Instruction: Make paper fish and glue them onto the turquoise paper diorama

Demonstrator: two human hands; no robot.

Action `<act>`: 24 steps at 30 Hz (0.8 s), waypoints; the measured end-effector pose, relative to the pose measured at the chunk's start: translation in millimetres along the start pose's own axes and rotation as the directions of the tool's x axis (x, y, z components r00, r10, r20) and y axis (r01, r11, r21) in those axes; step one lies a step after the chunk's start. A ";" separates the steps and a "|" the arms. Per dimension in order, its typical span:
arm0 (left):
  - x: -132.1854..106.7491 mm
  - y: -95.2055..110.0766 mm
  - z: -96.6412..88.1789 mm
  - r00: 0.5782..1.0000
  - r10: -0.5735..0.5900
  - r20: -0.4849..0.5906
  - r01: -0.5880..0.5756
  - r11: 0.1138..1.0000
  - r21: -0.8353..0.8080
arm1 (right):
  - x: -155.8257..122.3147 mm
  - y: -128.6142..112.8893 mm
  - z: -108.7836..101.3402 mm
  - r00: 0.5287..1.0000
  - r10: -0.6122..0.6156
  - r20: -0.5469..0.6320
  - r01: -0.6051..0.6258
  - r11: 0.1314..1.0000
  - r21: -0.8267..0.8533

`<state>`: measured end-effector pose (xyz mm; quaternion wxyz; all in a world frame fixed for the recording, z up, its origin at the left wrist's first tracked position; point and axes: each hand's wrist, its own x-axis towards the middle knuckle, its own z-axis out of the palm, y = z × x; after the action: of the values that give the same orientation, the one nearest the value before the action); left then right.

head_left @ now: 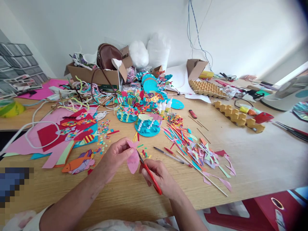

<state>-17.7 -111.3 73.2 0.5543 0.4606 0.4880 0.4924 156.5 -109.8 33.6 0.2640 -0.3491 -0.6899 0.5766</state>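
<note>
My left hand [119, 157] pinches a pink paper fish [133, 161] near its tail, with the pointed head hanging downward. My right hand [157, 175] is closed round red-handled scissors [151, 175]. Their dark blades point up and left, and the tips lie at the fish's right edge by the tail. Whether the blades touch the paper I cannot tell. Several cut paper fish [78, 163] in orange, lilac and pink lie on the table to the left. Beyond my hands stand round blue bases [147, 126] with colourful paper fish on them.
Paper scraps [207, 154], pens [172, 155] and a long wooden stick [203, 175] lie to the right. Pink and red paper sheets [31, 136] cover the left side. A cardboard box [106, 77], egg-carton strips [235, 115] and a red lighter [192, 113] are farther back.
</note>
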 end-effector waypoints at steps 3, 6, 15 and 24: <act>-0.7 -1.7 0.0 1.000 0.006 0.008 -0.006 1.000 -0.010 | -0.5 -0.5 0.6 1.000 0.003 0.003 -0.003 1.000 0.031; -1.8 -2.1 0.8 1.000 0.014 0.005 -0.014 1.000 0.006 | -0.8 -0.9 1.7 1.000 0.016 0.010 -0.017 0.997 0.071; -2.7 2.2 5.0 1.000 -0.015 -0.021 0.015 1.000 0.008 | -0.8 1.2 3.5 0.999 0.052 -0.006 -0.052 0.996 0.077; -2.2 -1.9 5.1 1.000 -0.014 -0.016 0.014 1.000 -0.005 | -1.2 2.1 2.8 0.998 0.044 -0.034 -0.044 0.999 0.023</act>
<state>-12.6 -113.8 71.9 0.5548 0.4519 0.4945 0.4934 155.5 -112.3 31.0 0.2671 -0.3711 -0.6709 0.5838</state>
